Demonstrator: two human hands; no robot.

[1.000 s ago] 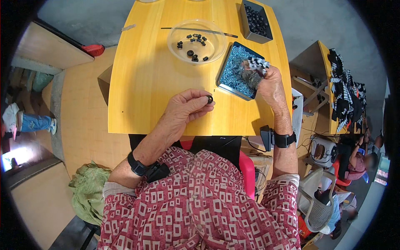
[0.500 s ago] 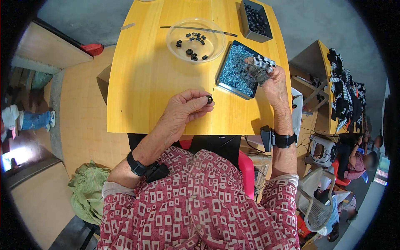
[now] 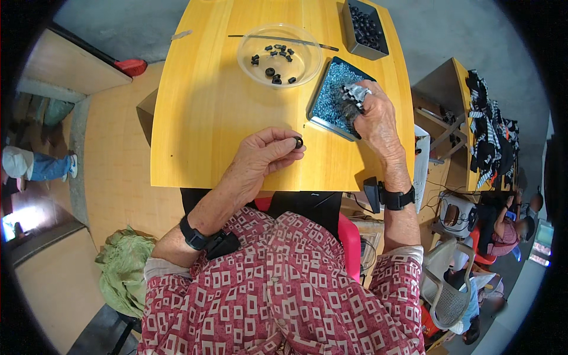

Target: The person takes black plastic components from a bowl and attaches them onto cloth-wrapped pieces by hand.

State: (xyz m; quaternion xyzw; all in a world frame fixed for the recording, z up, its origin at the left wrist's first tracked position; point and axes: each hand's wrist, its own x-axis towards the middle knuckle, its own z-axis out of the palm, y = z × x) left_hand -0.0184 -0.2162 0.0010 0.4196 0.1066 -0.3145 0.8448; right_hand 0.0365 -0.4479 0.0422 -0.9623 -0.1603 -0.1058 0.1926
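Above the near edge of the table, my left hand (image 3: 265, 152) pinches a small round black piece (image 3: 299, 142), which looks like a ring or bushing, between thumb and fingertips. My right hand (image 3: 374, 115) is over a dark rectangular tray (image 3: 318, 120) filled with small shiny blue bits (image 3: 331, 97). Its fingers are bent down to the blue bits, and grey, black-and-white striped material (image 3: 355, 93) covers them. What its fingertips grip, if anything, is hidden.
Beyond my hands stands a clear round bowl (image 3: 241, 66) with several small black parts; a thin dark rod (image 3: 284, 40) lies across it. A grey bin (image 3: 368, 53) of black pieces sits at the table's far right. A green sack (image 3: 125, 266) lies on the floor at left.
My right hand has moved left and turned in over the tray, its covered fingers lower towards the blue bits. The left hand keeps its pinch on the black piece in the same place.
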